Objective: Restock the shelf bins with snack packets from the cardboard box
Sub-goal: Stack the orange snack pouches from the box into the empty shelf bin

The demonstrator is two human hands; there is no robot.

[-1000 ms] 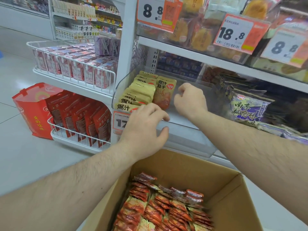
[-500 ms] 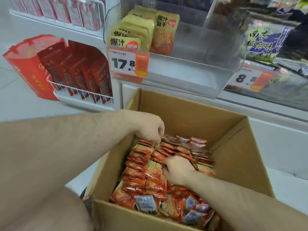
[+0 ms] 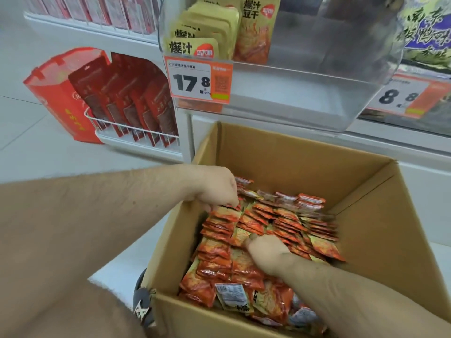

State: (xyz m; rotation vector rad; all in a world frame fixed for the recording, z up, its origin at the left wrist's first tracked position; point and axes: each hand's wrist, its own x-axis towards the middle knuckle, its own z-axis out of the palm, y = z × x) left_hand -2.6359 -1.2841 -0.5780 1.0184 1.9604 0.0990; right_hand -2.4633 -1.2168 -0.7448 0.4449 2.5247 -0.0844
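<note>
An open cardboard box [image 3: 366, 215] on the floor holds several rows of small orange-red snack packets [image 3: 288, 215]. My left hand [image 3: 217, 189] reaches over the box's left wall, its fingers curled down onto the far end of a packet row. My right hand [image 3: 266, 254] lies in the middle of the box, fingers dug in among the packets and partly hidden by them. Above the box hangs a clear shelf bin [image 3: 305, 93] with several yellow packets [image 3: 202, 35] standing at its left end.
A 17.8 price tag [image 3: 199, 80] is clipped to the bin's front. To the left, a white wire rack [image 3: 131, 132] holds red pouches beside a red carton [image 3: 61, 93] on the tiled floor. At the right is another bin with an 8.8 tag [image 3: 402, 96].
Both hands came down from the shelf bin into the box and the view tilted down. Since half a second ago they have stayed among the packets, barely shifting.
</note>
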